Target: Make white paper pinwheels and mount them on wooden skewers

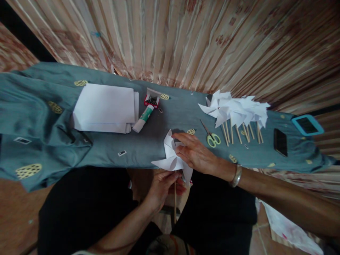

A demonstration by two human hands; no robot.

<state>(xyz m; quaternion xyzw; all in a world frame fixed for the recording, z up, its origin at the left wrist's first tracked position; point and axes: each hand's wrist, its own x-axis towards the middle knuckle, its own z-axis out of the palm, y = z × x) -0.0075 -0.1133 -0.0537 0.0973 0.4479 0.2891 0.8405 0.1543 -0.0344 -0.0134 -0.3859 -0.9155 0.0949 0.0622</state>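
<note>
A white paper pinwheel (pixel 170 156) on a thin wooden stick (pixel 175 205) is held over the front edge of the table. My left hand (pixel 162 187) is closed around the top of the stick, just under the paper blades. From the right, my right hand (pixel 195 152) reaches over the pinwheel, its fingers bent onto the folded blades near the centre. Those fingers hide the middle of the pinwheel. Just right of it lie scissors (pixel 212 139) with light green handles.
A stack of white paper (pixel 106 108) lies at left. Beside it are a glue stick (pixel 143 118) and an open red box (pixel 152 99) of small metal pieces. Several finished pinwheels (pixel 239 109), a black phone (pixel 280 141) and a blue-framed device (pixel 308 124) lie at right. A pleated curtain hangs behind.
</note>
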